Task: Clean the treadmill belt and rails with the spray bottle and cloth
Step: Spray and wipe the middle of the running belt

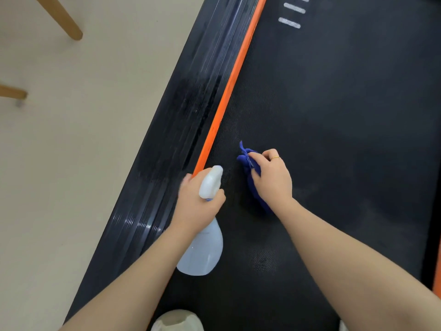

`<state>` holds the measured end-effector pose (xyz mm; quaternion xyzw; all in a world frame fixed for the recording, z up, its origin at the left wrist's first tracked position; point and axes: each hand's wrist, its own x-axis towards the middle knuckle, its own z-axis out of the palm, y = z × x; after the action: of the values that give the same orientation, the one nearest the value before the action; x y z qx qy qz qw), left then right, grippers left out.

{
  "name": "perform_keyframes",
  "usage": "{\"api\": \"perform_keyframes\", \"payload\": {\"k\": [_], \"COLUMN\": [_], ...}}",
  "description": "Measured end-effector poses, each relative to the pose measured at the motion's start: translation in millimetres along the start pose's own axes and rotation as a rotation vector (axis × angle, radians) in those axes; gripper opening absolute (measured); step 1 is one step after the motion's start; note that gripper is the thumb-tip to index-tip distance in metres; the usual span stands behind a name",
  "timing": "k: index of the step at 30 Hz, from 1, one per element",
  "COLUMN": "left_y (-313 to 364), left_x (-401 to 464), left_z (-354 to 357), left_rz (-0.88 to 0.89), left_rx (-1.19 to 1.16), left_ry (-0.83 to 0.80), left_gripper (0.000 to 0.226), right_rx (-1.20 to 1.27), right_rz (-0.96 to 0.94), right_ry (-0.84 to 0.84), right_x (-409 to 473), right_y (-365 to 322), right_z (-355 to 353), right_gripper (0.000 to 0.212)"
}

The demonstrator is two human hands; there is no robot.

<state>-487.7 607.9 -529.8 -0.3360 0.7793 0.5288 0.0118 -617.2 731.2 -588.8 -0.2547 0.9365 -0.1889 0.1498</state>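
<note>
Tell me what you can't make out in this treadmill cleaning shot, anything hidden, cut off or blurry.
Head view only:
- Most of the blue cloth: covered by the right hand.
- Spray bottle neck and trigger: wrapped by the left hand; its liquid level is unclear.
- Left fingertips: motion-blurred.
- Treadmill belt far end and right rail: cut off by frame edges.
- Wooden legs on the floor: furniture above is out of frame.

Spray bottle (202,249) and cloth (250,168) over belt (334,115)

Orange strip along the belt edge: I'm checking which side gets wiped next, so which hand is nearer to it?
Left. The left hand, gripping the spray bottle, lies over the orange strip; the right hand presses the blue cloth farther out on the belt.
</note>
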Motion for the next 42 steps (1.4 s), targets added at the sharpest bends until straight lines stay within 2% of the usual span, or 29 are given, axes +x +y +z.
{"api": "perform_keyframes", "payload": {"k": [1, 3, 6, 10, 15, 18, 21, 26, 28, 31, 33, 35, 37, 40, 42], "left_y": [9, 28, 46, 56, 59, 43, 34, 29, 24, 22, 21, 21, 25, 34, 34], "left_x": [2, 17, 54, 89, 78, 49, 42, 58, 63, 66, 68, 69, 70, 68, 66], "left_z": [4, 11, 24, 40, 41, 32, 18, -5, -12, -13, -10, -8, -9, -12, -12], "left_rz": [0.013, -0.008, -0.103, -0.170, -0.204, -0.200, -0.216, -0.172, -0.196, -0.221, -0.228, -0.245, -0.238, -0.252, -0.248], "left_rx": [-0.030, -0.003, 0.039, -0.001, -0.046, -0.053, -0.090, -0.049, -0.054, -0.054, -0.039, -0.001, 0.046, 0.078, 0.072], "left_ry": [-0.028, -0.059, -0.031, 0.024, 0.074, 0.120, 0.190, 0.195, 0.213, 0.192, 0.152, 0.117, 0.105, 0.079, 0.075], "left_gripper": [0.013, 0.016, 0.004, 0.025, 0.022, 0.010, 0.018, 0.024, 0.023, 0.023, 0.020, 0.034, 0.047, 0.052, 0.051], "right_rx": [0.021, 0.063, 0.072, 0.094, 0.123, 0.105, 0.005, -0.199, -0.193, -0.182, -0.181, -0.104, -0.018, -0.042, -0.084], "right_rz": [0.012, 0.052, 0.123, 0.185, 0.113, -0.037, -0.309, -0.559, -0.452, -0.058, 0.030, -0.079, -0.237, -0.387, -0.367], "right_ry": [0.006, 0.042, 0.079, 0.071, 0.068, 0.072, -0.001, -0.017, 0.000, 0.117, 0.135, 0.132, 0.029, -0.078, -0.087], "right_x": [2, 5, 7, 10, 11, 14, 14, 38, 71, 130, 142, 122, 83, 73, 93], "right_y": [2, 10, 28, 39, 37, 34, 23, -5, -12, -21, -29, -35, -35, -29, -26], "right_z": [-4, -17, -33, -44, -44, -38, -21, 6, 1, -9, -7, 3, 13, 8, 4], "right_gripper": [0.033, 0.035, 0.036, 0.036, 0.035, 0.034, 0.035, 0.040, 0.033, 0.027, 0.029, 0.027, 0.027, 0.031, 0.029]}}
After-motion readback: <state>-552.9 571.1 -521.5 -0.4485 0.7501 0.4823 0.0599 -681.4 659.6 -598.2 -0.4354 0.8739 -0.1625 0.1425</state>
